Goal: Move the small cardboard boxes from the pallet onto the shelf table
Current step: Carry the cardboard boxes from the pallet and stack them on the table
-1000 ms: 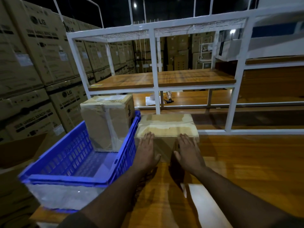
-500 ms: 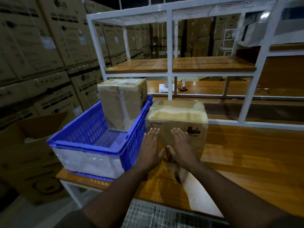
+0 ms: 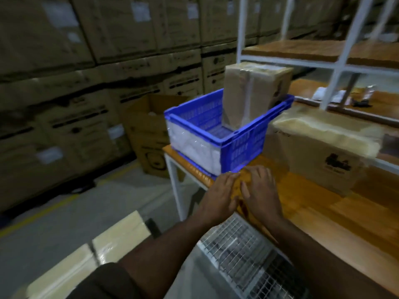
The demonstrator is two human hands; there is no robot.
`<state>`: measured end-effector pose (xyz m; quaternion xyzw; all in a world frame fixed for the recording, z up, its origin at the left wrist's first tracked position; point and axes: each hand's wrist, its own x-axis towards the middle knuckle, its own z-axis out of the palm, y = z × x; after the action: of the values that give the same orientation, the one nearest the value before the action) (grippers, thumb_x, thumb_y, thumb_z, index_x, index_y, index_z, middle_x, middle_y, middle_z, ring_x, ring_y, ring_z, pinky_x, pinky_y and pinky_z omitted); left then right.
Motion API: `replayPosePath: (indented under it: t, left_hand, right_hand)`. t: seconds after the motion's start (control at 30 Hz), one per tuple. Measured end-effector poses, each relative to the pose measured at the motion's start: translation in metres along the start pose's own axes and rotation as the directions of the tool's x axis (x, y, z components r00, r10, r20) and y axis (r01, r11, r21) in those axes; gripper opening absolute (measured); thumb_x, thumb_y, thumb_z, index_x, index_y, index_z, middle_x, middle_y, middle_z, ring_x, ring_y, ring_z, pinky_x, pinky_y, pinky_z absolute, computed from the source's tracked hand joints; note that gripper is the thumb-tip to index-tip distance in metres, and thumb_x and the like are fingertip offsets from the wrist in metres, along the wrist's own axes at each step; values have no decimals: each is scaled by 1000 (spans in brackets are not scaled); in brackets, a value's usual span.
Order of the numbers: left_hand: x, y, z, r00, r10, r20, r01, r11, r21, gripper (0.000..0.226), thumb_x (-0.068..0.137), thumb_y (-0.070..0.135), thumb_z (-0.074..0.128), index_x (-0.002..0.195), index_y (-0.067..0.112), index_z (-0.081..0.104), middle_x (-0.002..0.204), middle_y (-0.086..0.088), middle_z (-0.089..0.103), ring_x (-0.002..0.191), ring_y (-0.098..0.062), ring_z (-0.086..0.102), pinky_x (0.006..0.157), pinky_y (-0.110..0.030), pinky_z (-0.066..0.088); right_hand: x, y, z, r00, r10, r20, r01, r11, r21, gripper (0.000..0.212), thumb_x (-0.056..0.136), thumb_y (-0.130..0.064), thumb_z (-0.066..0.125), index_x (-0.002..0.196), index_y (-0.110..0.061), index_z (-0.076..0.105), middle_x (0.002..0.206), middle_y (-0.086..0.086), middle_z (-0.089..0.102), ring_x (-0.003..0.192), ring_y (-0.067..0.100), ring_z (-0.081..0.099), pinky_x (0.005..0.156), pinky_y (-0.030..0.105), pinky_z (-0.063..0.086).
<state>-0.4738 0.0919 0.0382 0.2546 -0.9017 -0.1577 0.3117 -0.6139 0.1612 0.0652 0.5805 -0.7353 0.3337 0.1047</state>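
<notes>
Blue crate (image 3: 235,145) is sitting at the table's (image 3: 323,212) left end, holding one tall taped box (image 3: 254,93) standing upright against its far right wall; a white wrapped layer is showing through the crate's near side.

Small box (image 3: 319,147) is resting on the table just right of the crate, touching or nearly touching it (gap not resolvable). Its long axis is running left-right along the table; printed side is facing the camera, taped top facing up. It is looking brown, with glossy tape wrinkling across the top and a dark logo at the lower right of its front.

Left hand (image 3: 218,197) and right hand (image 3: 259,188) are hovering side by side over the table edge, fingers straight, holding nothing, apart from the box.

Pale boxes (image 3: 90,255) are lying low at the left.
</notes>
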Motion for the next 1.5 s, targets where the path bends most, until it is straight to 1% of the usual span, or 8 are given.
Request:
replayPosePath:
  t: [0.1,0.23,0.33,0.6,0.77,1.03,1.23,1.5]
  left_hand:
    - [-42,-14,-21,995,-98,-26,99,994,48,60,85,15,64,143,4,49,139,-14,54,128,-28,51,111,-33,40]
    - [-104,-27,-60,966,-241,-97,254,957,144,59,87,16,66,142,15,45,133,-5,54,122,-20,48,98,-29,41]
    - [-146,-41,-84,930,-360,-79,369,907,202,60,88,20,64,145,12,46,134,-9,54,123,-23,48,100,-34,42]
    - [-253,-87,-130,784,-603,-146,621,760,193,59,89,21,60,146,13,47,134,-6,54,124,-22,48,106,-31,42]
    - [-320,-115,-167,671,-715,-197,742,649,168,58,89,23,64,145,18,47,136,-2,53,126,-19,50,100,-25,40]
    - [-394,-161,-216,523,-825,-214,852,514,99,61,90,20,65,147,21,44,142,0,50,131,-19,47,100,-28,43]
    - [-430,-194,-238,436,-873,-220,899,432,69,60,92,25,67,147,20,43,143,-1,50,131,-19,47,104,-30,42]
    - [-434,-250,-240,295,-941,-168,952,304,-28,66,92,25,70,150,17,41,144,-1,55,132,-21,50,106,-31,42]
  right_hand:
    - [-14,-31,21,996,-91,13,89,993,74,38,83,-30,52,117,-14,61,111,8,59,104,28,54,92,44,46]
    - [-37,-83,51,974,-186,128,162,971,179,30,82,-18,65,111,-13,61,108,7,57,103,28,54,91,46,46]
    - [-54,-118,68,935,-281,216,242,952,189,29,81,-16,68,109,-14,62,103,4,57,99,25,55,86,43,49]
    - [-89,-199,111,806,-382,452,292,921,258,28,87,-23,67,114,-18,64,108,2,60,108,23,54,95,39,47]
    - [-112,-258,140,730,-413,545,276,907,318,31,93,-27,61,124,-21,59,118,-2,57,116,19,50,102,34,41]
    - [-138,-350,186,643,-411,646,261,911,320,37,93,-30,59,129,-23,55,125,-1,53,121,19,45,103,33,39]
    - [-145,-389,217,582,-383,717,244,924,296,38,91,-30,56,128,-23,54,126,0,52,121,20,45,100,42,43]
    - [-110,-399,273,596,-315,739,156,948,279,38,86,-32,59,121,-20,56,120,2,54,116,23,48,94,43,46]
